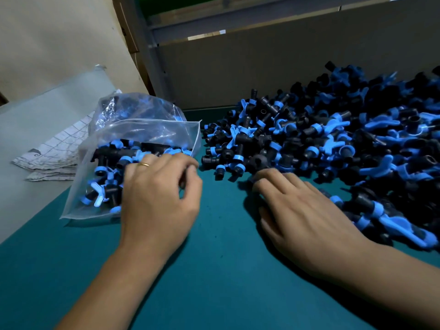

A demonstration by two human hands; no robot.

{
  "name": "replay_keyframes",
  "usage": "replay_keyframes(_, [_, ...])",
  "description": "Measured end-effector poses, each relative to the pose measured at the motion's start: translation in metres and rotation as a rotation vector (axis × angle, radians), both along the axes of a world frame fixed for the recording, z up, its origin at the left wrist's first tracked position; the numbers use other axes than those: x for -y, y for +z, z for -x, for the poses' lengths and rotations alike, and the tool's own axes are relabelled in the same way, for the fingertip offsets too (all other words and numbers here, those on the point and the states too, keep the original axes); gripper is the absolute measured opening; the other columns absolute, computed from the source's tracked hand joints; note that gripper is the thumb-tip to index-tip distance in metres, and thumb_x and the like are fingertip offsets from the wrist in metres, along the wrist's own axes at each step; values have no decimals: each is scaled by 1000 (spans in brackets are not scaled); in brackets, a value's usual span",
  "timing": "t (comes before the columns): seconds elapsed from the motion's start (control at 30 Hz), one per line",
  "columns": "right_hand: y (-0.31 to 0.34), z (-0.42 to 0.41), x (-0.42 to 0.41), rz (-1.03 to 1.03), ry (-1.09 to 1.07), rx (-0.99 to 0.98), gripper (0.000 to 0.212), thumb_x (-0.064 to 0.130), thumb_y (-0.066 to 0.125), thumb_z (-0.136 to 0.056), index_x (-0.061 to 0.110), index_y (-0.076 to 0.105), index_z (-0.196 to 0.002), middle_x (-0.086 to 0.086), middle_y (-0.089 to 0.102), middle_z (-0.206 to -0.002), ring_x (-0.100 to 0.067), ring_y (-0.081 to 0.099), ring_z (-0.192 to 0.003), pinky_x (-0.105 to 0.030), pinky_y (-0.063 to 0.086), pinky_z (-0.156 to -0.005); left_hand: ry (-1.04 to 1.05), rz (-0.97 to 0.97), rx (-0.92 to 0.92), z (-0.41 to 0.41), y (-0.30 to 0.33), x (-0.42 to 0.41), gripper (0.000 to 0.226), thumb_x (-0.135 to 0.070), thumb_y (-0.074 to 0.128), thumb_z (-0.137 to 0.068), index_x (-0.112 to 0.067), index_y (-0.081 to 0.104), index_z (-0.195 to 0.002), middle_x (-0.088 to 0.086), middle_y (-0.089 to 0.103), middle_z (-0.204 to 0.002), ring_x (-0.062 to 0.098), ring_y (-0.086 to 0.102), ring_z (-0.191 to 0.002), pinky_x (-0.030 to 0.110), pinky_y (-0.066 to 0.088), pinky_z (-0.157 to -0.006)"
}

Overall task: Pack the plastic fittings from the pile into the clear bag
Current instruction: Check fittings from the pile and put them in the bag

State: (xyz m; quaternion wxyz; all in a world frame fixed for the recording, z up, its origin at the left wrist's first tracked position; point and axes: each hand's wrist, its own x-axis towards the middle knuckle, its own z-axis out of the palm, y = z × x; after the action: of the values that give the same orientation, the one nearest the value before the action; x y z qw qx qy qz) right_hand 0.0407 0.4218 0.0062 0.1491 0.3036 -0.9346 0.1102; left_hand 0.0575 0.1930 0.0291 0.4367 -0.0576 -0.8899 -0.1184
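Both hands are low over the green surface (214, 270), well apart from each other. The left hand (159, 201) is at the mouth of the clear bag (147, 129), its fingers curled toward the thumb; whether they pinch the bag's edge or a fitting I cannot tell, because the motion blurs them. The right hand (307, 220) lies flat with straight fingers, the fingertips touching the near edge of the pile (333, 144) of black and blue plastic fittings. It holds nothing. The bag lies on its side, partly filled, with its mouth turned toward the pile. This is where I see the risk — the film is soft, so if the left hand lets the opening drop, the mouth can close and the next fittings will hit the plastic and scatter on the surface. The fittings have blue wings that seem to hook into each other, so a sweep of the right hand may pull a tangled bunch too wide for the mouth. A second filled bag (123, 106) lies just behind the first, and a folded cloth (57, 151) is to the left of both. A board wall (262, 67) stands behind the pile, so the bag cannot move far back — only the strip between bag and pile is free for the transfer.
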Motion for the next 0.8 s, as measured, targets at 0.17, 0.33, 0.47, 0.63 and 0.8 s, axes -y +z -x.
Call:
replay_keyframes(0.17, [4,-3,-2,181,-83,-80,20,29,60,-95,23,49,-110,4,45,-106,-23,50,-98,-38,44,-82,-212,-114,191,-1,-8,2,16,-26,60,-94,-24,76,-97,-13,71,-81,12,64,-73,37,53,-73])
replay_keyframes(0.33, [3,-2,0,180,-150,-49,64,32,65,-90,27,40,-149,-4,34,-153,-27,42,-131,-38,45,-104,-275,-181,313,0,-10,6,16,-33,60,-95,-33,76,-97,-17,70,-77,10,63,-66,20,43,-59])
replay_keyframes(0.47, [3,-2,1,170,-130,28,34,31,63,-95,32,50,-126,0,37,-135,-25,60,-85,-41,55,-64,-342,-164,495,1,-15,4,20,-44,59,-93,-37,75,-104,-16,72,-81,9,67,-75,29,52,-69])
replay_keyframes(0.63, [3,-7,4,315,142,43,42,18,66,-96,33,51,-132,6,43,-124,-18,61,-89,-39,55,-71,-358,-122,633,3,-21,-7,62,-73,55,-82,-53,41,-139,-24,65,-110,4,62,-93,30,51,-82])
replay_keyframes(0.8, [4,-9,5,323,302,85,37,17,58,-99,29,51,-133,12,50,-118,-14,60,-98,-41,54,-78,-421,-158,561,5,-24,-10,23,-51,58,-95,-29,56,-102,-12,64,-87,9,61,-82,43,51,-73])
